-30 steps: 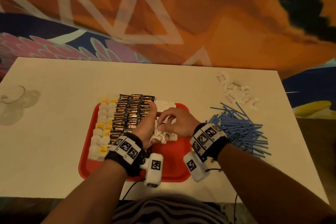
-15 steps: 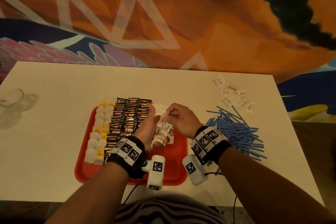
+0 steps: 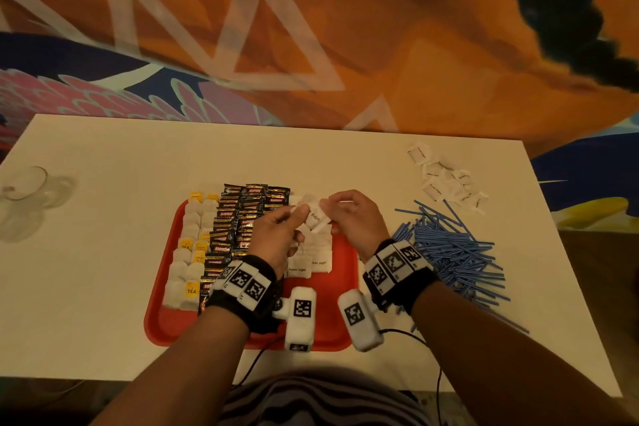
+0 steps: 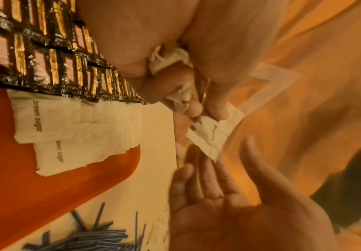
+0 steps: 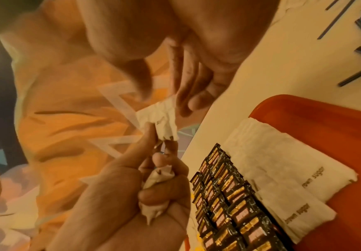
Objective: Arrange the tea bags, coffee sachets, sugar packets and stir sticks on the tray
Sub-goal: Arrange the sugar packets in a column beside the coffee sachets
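Above the red tray's (image 3: 166,318) far edge, the left hand (image 3: 276,235) pinches a sugar packet (image 3: 316,216), more bunched in its palm; the right hand's (image 3: 356,218) fingers hang loose, touching the packet.

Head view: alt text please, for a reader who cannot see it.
Above a red tray, the left hand pinches a brown sugar packet that the right hand reaches for. The tray holds rows of tea bags, coffee sachets and sugar packets; blue stir sticks lie heaped on the table.
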Available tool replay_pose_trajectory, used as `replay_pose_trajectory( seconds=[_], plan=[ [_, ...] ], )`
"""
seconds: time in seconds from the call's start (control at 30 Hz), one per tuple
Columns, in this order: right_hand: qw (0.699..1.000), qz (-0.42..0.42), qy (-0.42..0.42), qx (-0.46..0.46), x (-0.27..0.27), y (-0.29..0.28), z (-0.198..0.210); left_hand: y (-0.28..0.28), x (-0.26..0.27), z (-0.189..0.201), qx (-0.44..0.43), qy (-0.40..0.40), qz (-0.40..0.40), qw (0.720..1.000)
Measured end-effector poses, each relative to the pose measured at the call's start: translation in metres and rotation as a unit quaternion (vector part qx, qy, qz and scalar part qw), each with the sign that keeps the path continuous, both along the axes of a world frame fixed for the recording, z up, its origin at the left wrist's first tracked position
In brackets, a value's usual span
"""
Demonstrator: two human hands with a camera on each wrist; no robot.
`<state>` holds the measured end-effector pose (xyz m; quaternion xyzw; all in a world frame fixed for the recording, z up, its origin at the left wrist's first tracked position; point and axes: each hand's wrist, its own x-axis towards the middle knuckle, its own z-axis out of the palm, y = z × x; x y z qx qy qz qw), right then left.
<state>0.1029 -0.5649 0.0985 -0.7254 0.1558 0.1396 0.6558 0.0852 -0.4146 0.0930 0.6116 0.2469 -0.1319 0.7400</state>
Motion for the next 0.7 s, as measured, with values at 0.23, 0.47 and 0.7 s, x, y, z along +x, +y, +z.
replay_pose_trajectory(
  seconds=[0.23,0.47,0.7],
  plan=[
    [0.998,0.015,0.044,0.045,0.002,0.005,-0.009,0.001,0.0,0.0,-0.044,0.028,-0.006,0.999],
    [0.992,-0.017,0.058,0.112,0.0,0.005,-0.012,0.003,-0.002,-0.007,-0.065,0.047,0.0,0.997],
    [0.997,-0.071,-0.028,0.031,-0.006,0.001,-0.018,0.009,-0.007,-0.013,-0.048,0.044,0.008,0.998]
  ],
)
